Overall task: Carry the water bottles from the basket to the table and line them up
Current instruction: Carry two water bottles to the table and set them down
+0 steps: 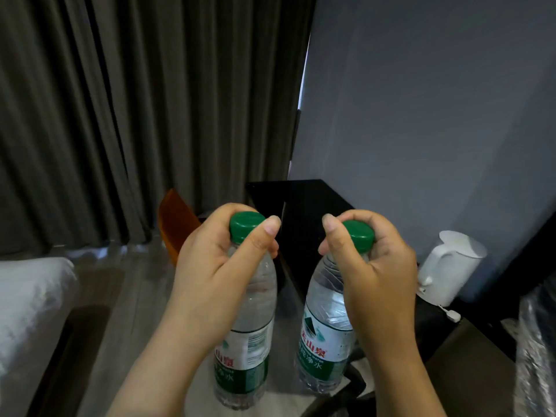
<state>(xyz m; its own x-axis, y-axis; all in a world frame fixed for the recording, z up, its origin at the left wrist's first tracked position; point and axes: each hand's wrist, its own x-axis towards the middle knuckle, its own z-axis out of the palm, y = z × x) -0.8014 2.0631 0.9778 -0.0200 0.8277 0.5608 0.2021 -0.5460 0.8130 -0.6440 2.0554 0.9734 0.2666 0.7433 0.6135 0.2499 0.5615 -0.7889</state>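
Two clear water bottles with green caps and green-and-white labels hang upright in the air, side by side. My left hand (pixel 216 272) grips the left bottle (pixel 249 341) around its neck, thumb beside the cap. My right hand (pixel 373 272) grips the right bottle (pixel 328 329) the same way. Both bottles are above the floor, a little short of the black table (pixel 304 206) ahead. No basket shows in this view.
A white electric kettle (pixel 451 266) stands on the dark surface at the right. An orange chair (pixel 176 224) sits left of the black table. White bedding (pixel 30 299) is at the left. Dark curtains hang behind. Crinkled plastic wrap (pixel 535 341) lies at the right edge.
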